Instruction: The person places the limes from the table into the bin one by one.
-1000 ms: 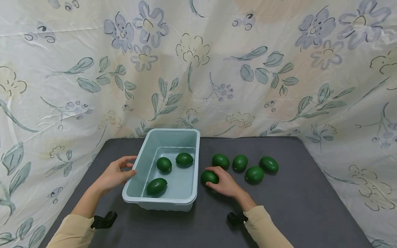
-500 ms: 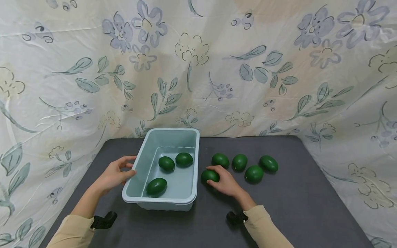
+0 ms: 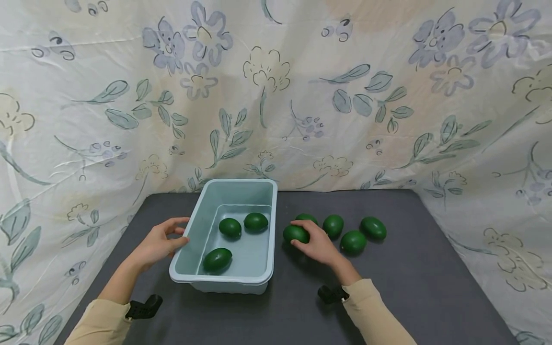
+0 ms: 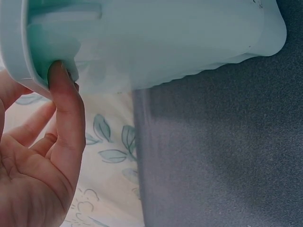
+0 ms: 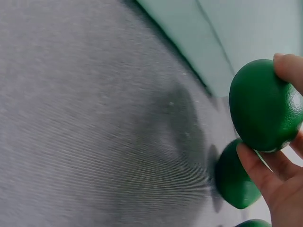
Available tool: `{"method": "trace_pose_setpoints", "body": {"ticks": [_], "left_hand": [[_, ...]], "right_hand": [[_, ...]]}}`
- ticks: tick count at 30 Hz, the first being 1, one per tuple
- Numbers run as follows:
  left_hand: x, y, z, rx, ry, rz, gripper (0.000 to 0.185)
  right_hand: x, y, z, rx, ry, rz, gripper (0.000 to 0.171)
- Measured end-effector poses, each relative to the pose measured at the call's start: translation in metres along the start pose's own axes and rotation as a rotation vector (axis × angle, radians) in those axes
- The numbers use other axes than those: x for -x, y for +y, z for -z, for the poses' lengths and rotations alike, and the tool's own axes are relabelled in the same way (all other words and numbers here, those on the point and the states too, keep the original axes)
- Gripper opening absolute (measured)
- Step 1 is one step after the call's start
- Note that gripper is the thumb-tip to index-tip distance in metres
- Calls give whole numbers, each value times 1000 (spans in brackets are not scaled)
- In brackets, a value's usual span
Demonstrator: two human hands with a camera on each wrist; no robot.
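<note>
My right hand [image 3: 318,243] grips a glossy dark green oval fruit [image 3: 295,234] between thumb and fingers. It is held just right of a pale blue-green plastic bin [image 3: 221,278]. In the right wrist view the gripped fruit [image 5: 259,106] hangs above the table, its shadow cast below. My left hand [image 3: 157,243] is at the bin's left side. The left wrist view has its thumb [image 4: 66,111] tucked under the bin's rim, with other fingers against the rim. Inside the bin lie three similar fruits, including one green fruit [image 3: 217,259] near the front.
Several more green fruits lie right of the bin, among them one fruit [image 3: 353,242] at the front and another [image 3: 373,228] farthest right. One more [image 3: 306,218] sits partly behind my right hand. A floral cloth [image 3: 302,96] hangs behind the dark grey table [image 3: 414,287].
My right hand has raised the green fruit off the table, a little back and to the right. One fruit in the bin rocked slightly. My left hand stays in place.
</note>
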State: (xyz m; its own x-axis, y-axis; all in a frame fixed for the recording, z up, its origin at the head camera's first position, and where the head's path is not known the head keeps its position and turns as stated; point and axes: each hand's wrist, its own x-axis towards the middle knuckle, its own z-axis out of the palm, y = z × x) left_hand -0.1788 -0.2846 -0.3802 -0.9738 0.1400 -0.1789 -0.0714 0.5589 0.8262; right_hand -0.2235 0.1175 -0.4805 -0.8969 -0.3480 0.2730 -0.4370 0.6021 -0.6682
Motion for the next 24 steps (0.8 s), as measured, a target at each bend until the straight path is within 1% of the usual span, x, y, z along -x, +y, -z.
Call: {"method": "trace_pose_setpoints", "body": {"ticks": [7,13,18,24], "left_hand": [[0,0,0,2,4,10,60],[0,0,-1,8,4,17,60],[-1,1,-1,11,3,23,60],[-1,1,-1,7,5,27,60]], "right_hand": [[-11,-8,19,-30,13,18,50],[-23,-16,38,-28,15,38,51],[-35,-28,51,-14,21,57,51],[-51,-45,59,-8,24,68,52]]}}
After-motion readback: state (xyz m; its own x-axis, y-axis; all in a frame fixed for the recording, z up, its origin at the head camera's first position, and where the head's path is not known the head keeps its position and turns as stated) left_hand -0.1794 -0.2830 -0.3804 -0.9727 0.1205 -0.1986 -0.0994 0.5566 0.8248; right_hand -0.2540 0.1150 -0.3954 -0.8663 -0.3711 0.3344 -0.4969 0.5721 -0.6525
